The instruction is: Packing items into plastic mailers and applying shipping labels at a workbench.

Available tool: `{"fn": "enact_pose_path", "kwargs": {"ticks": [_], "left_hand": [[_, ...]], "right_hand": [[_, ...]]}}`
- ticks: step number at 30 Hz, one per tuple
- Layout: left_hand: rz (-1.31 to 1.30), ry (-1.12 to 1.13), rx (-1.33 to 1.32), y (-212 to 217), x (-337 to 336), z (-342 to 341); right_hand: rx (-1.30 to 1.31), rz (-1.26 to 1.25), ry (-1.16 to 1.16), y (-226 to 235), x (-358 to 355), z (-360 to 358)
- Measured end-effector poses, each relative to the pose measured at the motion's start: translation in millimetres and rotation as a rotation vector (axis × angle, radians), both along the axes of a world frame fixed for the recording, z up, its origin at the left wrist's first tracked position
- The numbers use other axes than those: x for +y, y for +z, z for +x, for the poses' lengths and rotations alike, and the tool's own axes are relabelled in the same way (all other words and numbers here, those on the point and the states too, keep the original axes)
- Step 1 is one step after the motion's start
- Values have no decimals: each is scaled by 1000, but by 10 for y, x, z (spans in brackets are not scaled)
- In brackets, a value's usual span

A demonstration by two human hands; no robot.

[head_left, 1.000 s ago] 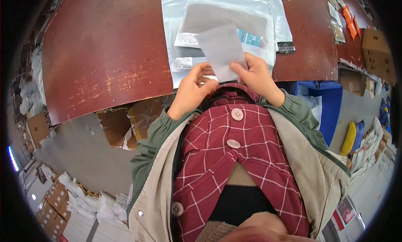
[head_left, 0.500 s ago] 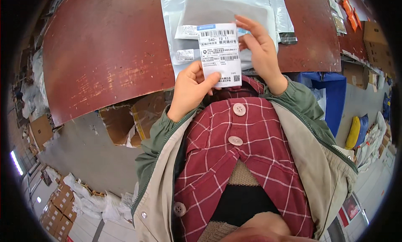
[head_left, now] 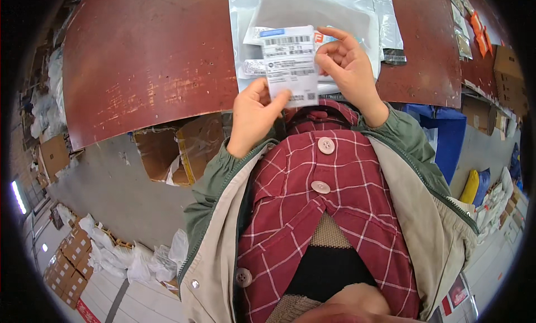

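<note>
I hold one white printed label (head_left: pixel 290 65) upright between my two hands, just above the near edge of the one reddish-brown table (head_left: pixel 145 71). My left hand (head_left: pixel 254 117) pinches its lower left corner with thumb and fingers, while my right hand (head_left: pixel 349 71) grips its right edge with curled fingers. Behind the label, one clear plastic mailing bag (head_left: pixel 312 10) lies flat on the table, and two cardboard boxes (head_left: pixel 178 152) sit beneath the table's edge.
</note>
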State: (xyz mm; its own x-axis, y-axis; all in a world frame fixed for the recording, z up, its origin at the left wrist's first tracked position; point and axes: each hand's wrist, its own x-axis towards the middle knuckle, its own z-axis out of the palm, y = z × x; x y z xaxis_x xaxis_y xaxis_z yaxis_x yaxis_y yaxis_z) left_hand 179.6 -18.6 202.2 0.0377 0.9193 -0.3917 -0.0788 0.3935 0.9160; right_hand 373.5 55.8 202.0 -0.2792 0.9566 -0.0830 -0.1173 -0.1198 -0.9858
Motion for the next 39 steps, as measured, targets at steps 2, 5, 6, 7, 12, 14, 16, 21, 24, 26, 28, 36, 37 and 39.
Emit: {"fn": "enact_pose_path", "kwargs": {"ticks": [2, 5, 6, 7, 12, 14, 16, 21, 24, 26, 28, 36, 37, 39], "left_hand": [[147, 112, 302, -334, 35, -207], [307, 357, 448, -914, 158, -738], [312, 377, 583, -1153, 136, -1023], [195, 382, 607, -1115, 32, -1394], [100, 243, 1307, -1449, -92, -1687], [237, 248, 1385, -1456, -59, -1601], [214, 244, 939, -1329, 28, -1387], [140, 163, 371, -1237, 314, -933], [197, 164, 256, -1375, 470, -898], [128, 154, 254, -1377, 570, -856], [55, 126, 268, -1314, 636, -782], [-70, 64, 259, -1266, 758, -784], [-66, 69, 251, -1283, 758, -781], [-61, 73, 244, -1292, 762, -786]], "right_hand": [[0, 34, -9, -145, 82, 54], [-665, 575, -196, -587, 304, 304], [-663, 573, -199, -703, 361, 365], [-736, 680, -147, -678, 404, 282], [-1021, 776, -38, -1026, 460, 314], [-1112, 749, 22, -1106, 468, 339], [-1115, 755, 23, -1171, 471, 363], [-1123, 766, 20, -1211, 462, 350], [-1119, 769, 17, -1205, 452, 322], [-1128, 771, 14, -1213, 449, 319], [-1138, 772, 11, -1223, 433, 348], [-1129, 761, 15, -1223, 438, 339], [-1130, 759, 13, -1226, 437, 337], [-1129, 757, 10, -1219, 437, 327]]}}
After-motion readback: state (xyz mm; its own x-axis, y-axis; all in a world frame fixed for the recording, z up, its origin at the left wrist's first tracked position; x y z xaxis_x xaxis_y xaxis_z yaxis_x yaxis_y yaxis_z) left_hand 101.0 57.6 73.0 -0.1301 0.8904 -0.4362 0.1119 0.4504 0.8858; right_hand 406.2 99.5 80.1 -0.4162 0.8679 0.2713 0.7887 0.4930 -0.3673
